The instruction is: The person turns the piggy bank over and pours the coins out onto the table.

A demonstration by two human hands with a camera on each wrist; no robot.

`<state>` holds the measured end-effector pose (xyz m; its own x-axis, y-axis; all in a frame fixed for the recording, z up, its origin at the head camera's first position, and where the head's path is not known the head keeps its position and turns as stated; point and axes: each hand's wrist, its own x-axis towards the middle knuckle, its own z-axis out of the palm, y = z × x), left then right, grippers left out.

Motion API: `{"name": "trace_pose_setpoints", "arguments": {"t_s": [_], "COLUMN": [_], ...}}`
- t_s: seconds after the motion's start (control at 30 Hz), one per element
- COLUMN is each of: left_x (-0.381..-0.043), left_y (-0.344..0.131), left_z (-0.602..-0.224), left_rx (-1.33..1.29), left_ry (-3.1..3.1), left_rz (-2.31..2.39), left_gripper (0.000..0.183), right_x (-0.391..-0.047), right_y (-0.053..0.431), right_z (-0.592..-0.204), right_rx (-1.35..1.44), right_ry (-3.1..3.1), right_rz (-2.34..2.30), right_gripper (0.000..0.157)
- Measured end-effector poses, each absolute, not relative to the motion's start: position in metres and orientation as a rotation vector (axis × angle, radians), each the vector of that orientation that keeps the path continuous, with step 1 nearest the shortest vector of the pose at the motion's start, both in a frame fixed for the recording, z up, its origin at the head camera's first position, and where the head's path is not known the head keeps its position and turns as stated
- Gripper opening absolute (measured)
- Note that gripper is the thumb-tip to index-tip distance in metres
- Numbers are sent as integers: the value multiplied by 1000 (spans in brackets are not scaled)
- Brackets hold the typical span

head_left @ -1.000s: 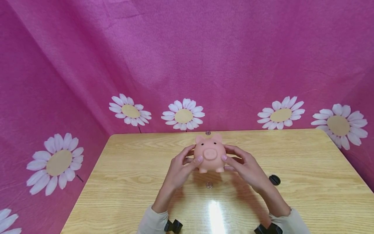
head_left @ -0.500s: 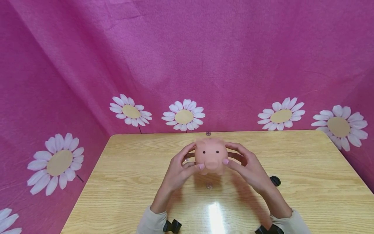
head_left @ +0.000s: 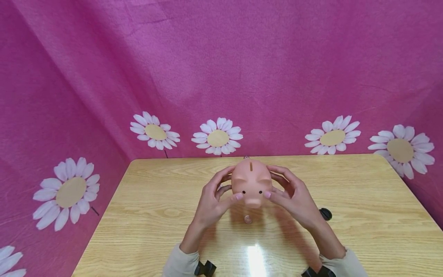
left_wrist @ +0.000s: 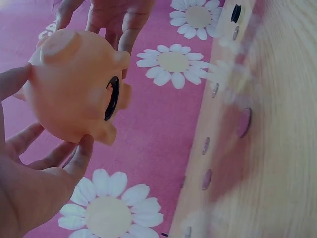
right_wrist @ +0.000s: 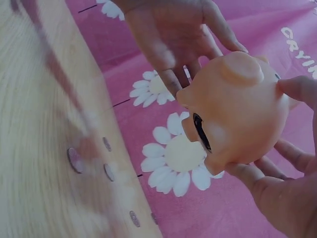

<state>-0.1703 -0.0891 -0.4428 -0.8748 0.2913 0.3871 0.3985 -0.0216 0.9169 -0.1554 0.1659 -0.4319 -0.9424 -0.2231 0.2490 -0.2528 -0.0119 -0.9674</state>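
Observation:
A pink piggy bank (head_left: 252,179) is held off the table between both hands, snout tipped down toward the person. The slot in its back shows in the head view. Its left side is gripped by the left hand (head_left: 214,202), thumb near the face and fingers curled behind. The right hand (head_left: 292,198) grips the other side in the same way. In the left wrist view, a dark-rimmed round opening (left_wrist: 113,98) shows in the piggy bank's belly. Below the bank, a coin (head_left: 248,219) lies on the table.
The wooden table (head_left: 155,215) bears several scattered coins, including a coin (right_wrist: 75,160) in the right wrist view. A black round cap (head_left: 325,214) lies beside the right forearm. A pink curtain with daisies (head_left: 270,77) hangs around the table's back and left.
Both hands have tilted the piggy bank forward, so its snout has gone down and its back slot has come into view. The grip of the hands stays about the same.

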Motion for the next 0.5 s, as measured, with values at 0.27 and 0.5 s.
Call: {"name": "trace_pose_setpoints", "arguments": {"t_s": [0.27, 0.5], "left_x": [-170, -169], "left_y": [-87, -93], "left_z": [-449, -439], "left_rx": [-587, -965], "left_ry": [-2259, -1949], "left_rz": [-2044, -1929], "left_gripper": [68, 75], "right_x": [-159, -154], "right_y": [159, 165], "right_z": [-441, -432], "right_rx": [399, 730], "right_ry": [-2364, -1976], "right_rz": [2068, 2105], "right_gripper": [55, 68]}}
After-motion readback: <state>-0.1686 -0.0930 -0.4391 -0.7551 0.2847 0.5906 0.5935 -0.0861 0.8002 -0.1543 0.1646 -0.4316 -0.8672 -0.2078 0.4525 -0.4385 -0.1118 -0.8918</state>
